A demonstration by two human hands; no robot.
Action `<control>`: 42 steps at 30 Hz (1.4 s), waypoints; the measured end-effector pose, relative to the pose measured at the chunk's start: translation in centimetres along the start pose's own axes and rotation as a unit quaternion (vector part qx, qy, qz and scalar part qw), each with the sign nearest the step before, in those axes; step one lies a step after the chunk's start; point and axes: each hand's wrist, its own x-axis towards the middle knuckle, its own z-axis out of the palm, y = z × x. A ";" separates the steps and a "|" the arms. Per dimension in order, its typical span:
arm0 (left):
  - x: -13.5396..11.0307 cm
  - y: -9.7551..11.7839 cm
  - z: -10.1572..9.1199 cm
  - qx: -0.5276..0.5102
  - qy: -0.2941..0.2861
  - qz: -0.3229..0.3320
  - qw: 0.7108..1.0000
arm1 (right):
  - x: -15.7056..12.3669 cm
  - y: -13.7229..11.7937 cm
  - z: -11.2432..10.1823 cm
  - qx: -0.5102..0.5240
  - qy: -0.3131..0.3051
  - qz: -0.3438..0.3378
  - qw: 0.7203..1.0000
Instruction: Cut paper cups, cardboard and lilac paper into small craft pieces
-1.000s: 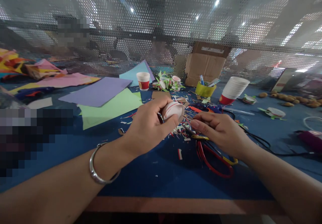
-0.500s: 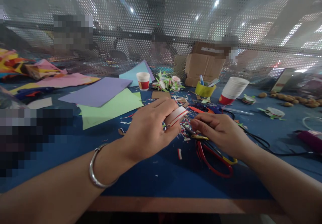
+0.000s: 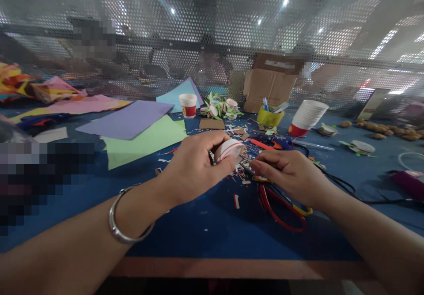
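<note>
My left hand (image 3: 195, 164), with a silver bangle on the wrist, is closed around a cut-down white paper cup (image 3: 228, 149) with red stripes, held just above the blue table (image 3: 198, 224). My right hand (image 3: 291, 171) is curled beside the cup, gripping scissors (image 3: 281, 206) with red and yellow handles; the blades point toward the cup and are mostly hidden by the fingers. Small paper scraps (image 3: 236, 178) lie under both hands.
Green (image 3: 145, 142), purple (image 3: 129, 118) and pink paper sheets lie at the left. Behind are a red-and-white cup (image 3: 188, 105), finished cup pieces (image 3: 220, 108), a cardboard box (image 3: 271, 85), a tape roll (image 3: 270, 117), a cup stack (image 3: 308, 118) and a perforated screen.
My left hand has turned the cup slightly between the fingers. My right hand stays by it with the scissors. The view has shifted a little.
</note>
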 end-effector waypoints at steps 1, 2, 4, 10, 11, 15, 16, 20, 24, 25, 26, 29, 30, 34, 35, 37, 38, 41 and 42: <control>0.1 0.0 -0.1 0.002 -0.006 0.001 1.000 | 0.0 0.0 0.0 0.000 -0.005 0.001 1.000; 0.1 0.0 -0.1 0.002 -0.010 0.004 1.000 | 0.0 0.1 0.0 0.002 -0.008 0.002 1.000; 0.1 0.0 -0.2 0.002 -0.014 0.014 1.000 | 0.0 0.1 0.0 0.006 -0.010 0.003 1.000; 0.2 -0.7 -0.2 -0.015 -0.042 0.005 0.999 | 0.0 0.2 -0.1 0.013 -0.015 0.003 1.000; 0.2 -0.9 -0.2 -0.024 -0.053 0.000 0.998 | 0.0 0.2 -0.1 0.015 -0.018 0.006 1.000; 0.6 -1.6 -0.4 -0.087 -0.103 -0.017 0.991 | 0.1 0.2 0.0 0.032 -0.030 0.020 0.999; 0.8 -1.6 -0.5 -0.110 -0.115 -0.022 0.987 | 0.1 0.2 0.0 0.035 -0.033 0.021 0.999; 1.1 -1.7 -0.9 -0.199 -0.156 -0.060 0.966 | 0.0 0.1 0.0 0.042 -0.042 0.017 0.998; 1.2 -1.9 -1.0 -0.263 -0.187 -0.084 0.943 | -0.2 0.0 -0.2 0.047 -0.047 0.009 0.998; 1.2 -2.0 -1.0 -0.278 -0.193 -0.089 0.937 | -0.3 -0.1 -0.3 0.051 -0.048 0.006 0.998; 1.1 -2.1 -1.0 -0.290 -0.197 -0.094 0.932 | -0.3 -0.1 -0.4 0.053 -0.047 0.004 0.997; 1.0 -1.9 -0.8 -0.297 -0.183 -0.108 0.931 | -0.4 -0.3 -0.5 0.043 -0.032 -0.002 0.999; 1.0 -1.8 -0.7 -0.295 -0.173 -0.111 0.933 | -0.4 -0.3 -0.4 0.031 -0.023 -0.004 0.999; 0.9 -1.4 -0.2 -0.309 -0.132 -0.128 0.933 | -0.6 -0.2 -0.1 -0.017 0.019 -0.019 0.999; 0.8 -1.4 0.0 -0.312 -0.122 -0.135 0.932 | -0.6 -0.1 -0.1 -0.027 0.029 -0.021 0.999; 0.7 -1.5 0.3 -0.316 -0.107 -0.143 0.932 | -0.6 0.0 0.0 -0.046 0.051 -0.022 0.997; 0.7 -1.5 0.4 -0.318 -0.103 -0.144 0.932 | -0.5 0.1 0.1 -0.053 0.059 -0.021 0.997; 0.6 -1.7 0.7 -0.325 -0.104 -0.145 0.929 | -0.5 0.3 0.1 -0.055 0.071 -0.026 0.996; 0.6 -1.7 0.7 -0.331 -0.105 -0.150 0.926 | -0.5 0.4 0.1 -0.052 0.068 -0.030 0.996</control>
